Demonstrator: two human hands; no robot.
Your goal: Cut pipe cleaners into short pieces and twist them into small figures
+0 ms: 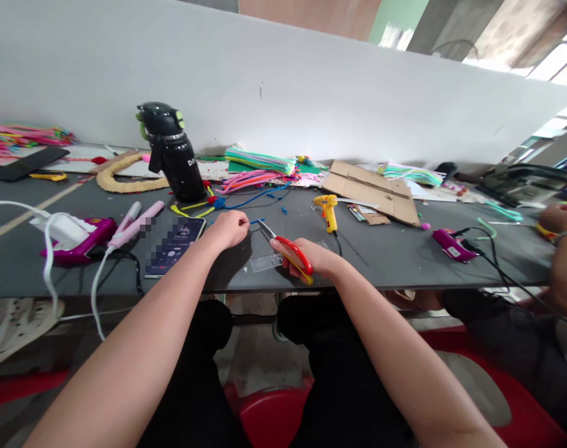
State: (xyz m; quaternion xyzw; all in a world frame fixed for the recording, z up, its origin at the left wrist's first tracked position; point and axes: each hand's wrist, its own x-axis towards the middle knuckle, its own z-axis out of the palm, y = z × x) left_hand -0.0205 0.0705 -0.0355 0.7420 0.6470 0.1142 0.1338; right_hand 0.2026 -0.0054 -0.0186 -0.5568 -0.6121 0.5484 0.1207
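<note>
My right hand (306, 256) grips a pair of scissors (292, 252) with red and yellow handles, blades pointing up and left. Just left of the blade tips is my left hand (233, 228), its fingers pinched together. A short blue pipe cleaner (257, 221) sticks out from these fingers toward the blades. Behind the left hand lies a blue knotted bundle (218, 203) with red and yellow pieces, and a long blue strand runs from it to the right. Small blue snippets (284, 210) are scattered on the grey table (264, 283).
A black bottle (183, 165) stands behind a phone (175, 247). Left are a pink hair straightener (136, 225) and a purple power strip (80, 239). A yellow glue gun (327, 211), cardboard (371, 190) and pipe cleaner bundles (259, 160) lie beyond. Another person's hand (561, 218) is far right.
</note>
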